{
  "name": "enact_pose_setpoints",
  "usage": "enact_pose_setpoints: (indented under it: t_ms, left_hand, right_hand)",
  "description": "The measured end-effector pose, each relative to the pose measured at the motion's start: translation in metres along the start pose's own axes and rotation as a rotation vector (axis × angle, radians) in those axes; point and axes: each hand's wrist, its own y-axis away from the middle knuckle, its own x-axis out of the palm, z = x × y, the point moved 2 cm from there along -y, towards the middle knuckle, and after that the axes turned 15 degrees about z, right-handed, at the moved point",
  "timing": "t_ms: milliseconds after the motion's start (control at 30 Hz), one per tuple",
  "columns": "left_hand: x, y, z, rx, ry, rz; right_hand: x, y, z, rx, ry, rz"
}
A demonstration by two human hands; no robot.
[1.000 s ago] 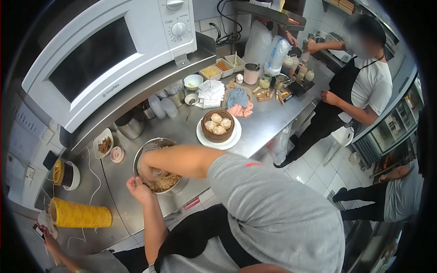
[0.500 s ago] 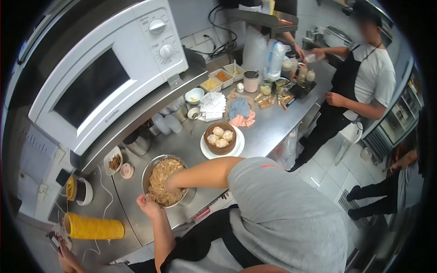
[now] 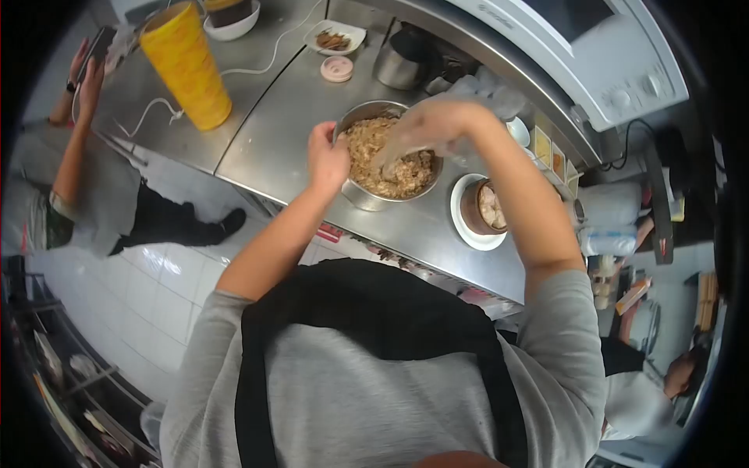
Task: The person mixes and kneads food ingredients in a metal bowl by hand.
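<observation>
Stainless-steel counter [image 3: 277, 129], tiled floor [image 3: 160, 281] below. Far left: phone [image 3: 95, 56] in co-worker's hands [image 3: 91, 82]. Next: yellow patterned cylinder [image 3: 187, 70] on counter. Then white dish [image 3: 357, 40] of brown food, pink round container [image 3: 337, 69] just beside. Left hand [image 3: 328, 158]: clamped on rim of steel bowl [image 3: 373, 201], near counter's front edge; brown mixture [image 3: 363, 144] inside. Right hand [image 3: 427, 129]: in clear plastic, over mixture; blurred, fingers apart or together impossible to tell. Farther right: round steamer basket [image 3: 472, 207] of pale dumplings [image 3: 490, 207], on white plate [image 3: 480, 243]. Upper right: white microwave [image 3: 593, 78].
</observation>
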Motion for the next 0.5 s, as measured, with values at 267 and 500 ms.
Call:
enact_pose_setpoints:
  t_ms: [267,500]
  left_hand:
    - [-0.005,0.010,-0.048,-0.160,0.203,0.141]
    - [0.001,0.009,-0.034,-0.169,0.276,0.036]
  right_hand:
    - [0.002,-0.168,-0.082,0.153,-0.765,-0.060]
    - [-0.015,-0.105,0.033,-0.045,0.329,0.280]
